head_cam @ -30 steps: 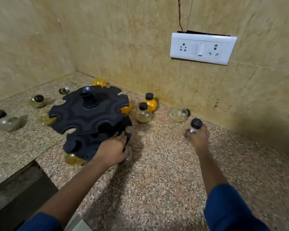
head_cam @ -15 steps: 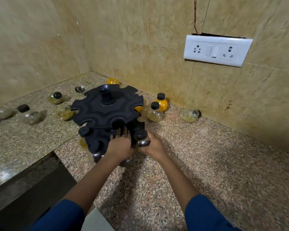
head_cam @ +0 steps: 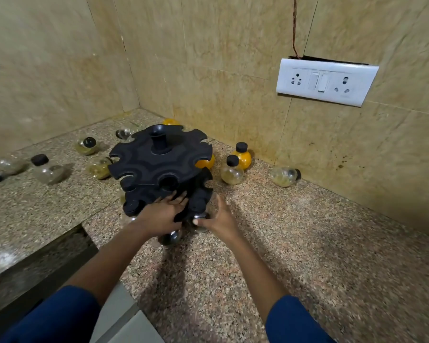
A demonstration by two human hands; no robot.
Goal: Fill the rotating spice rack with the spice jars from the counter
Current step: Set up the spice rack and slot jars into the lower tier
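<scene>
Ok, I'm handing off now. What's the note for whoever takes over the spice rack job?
Left hand: open, fingers flat on the lower tier of the rack.
Right hand: thumb round a clear jar at a lower-tier slot; whether it is seated is unclear.
Done: another jar hangs in the lower tier. The upper-tier slots in view look empty.
Left: jars on the counter. An orange jar and a pale jar stand upright to the right, and a tipped jar lies by the wall. Several more lie left of and behind the rack.

Black two-tier spice rack [head_cam: 159,164] stands upright; round black-capped jars [head_cam: 232,172] scattered around it, few seemingly slotted below.
</scene>
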